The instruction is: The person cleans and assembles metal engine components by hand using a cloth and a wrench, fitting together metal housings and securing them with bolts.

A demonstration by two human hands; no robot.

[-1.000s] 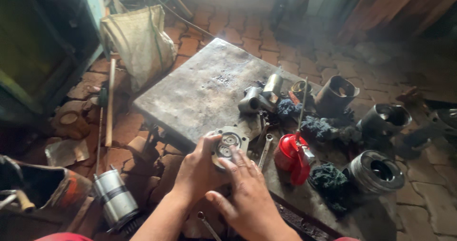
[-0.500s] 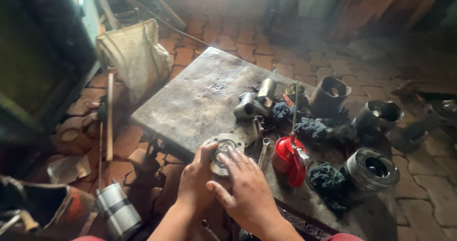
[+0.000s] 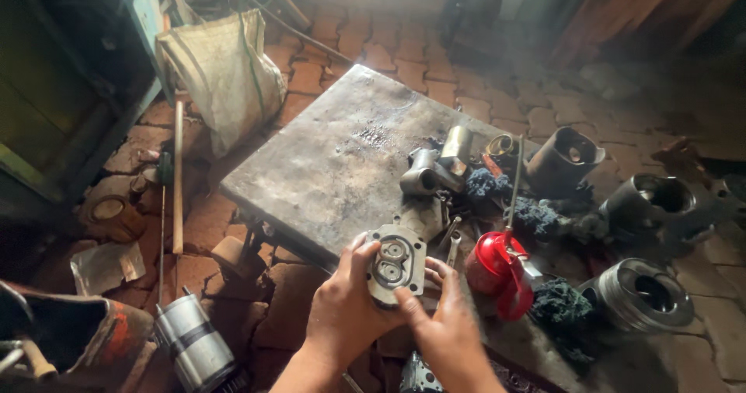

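Both hands, left hand (image 3: 346, 311) and right hand (image 3: 447, 331), grip the gear housing (image 3: 395, 263); its lower edge is hidden behind fingers.

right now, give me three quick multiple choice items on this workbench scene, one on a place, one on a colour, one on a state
1. Where does the oil can stand relative to the gear housing?
A. to its right
B. to its left
C. under it

2. What colour is the oil can?
A. blue
B. red
C. yellow

3. How is the gear housing held?
A. lying free on the metal table
B. by one hand only
C. by both hands

Answers: 1 A, it sits right of the housing. 2 B, its body is red. 3 C, left hand and right hand both grip it.
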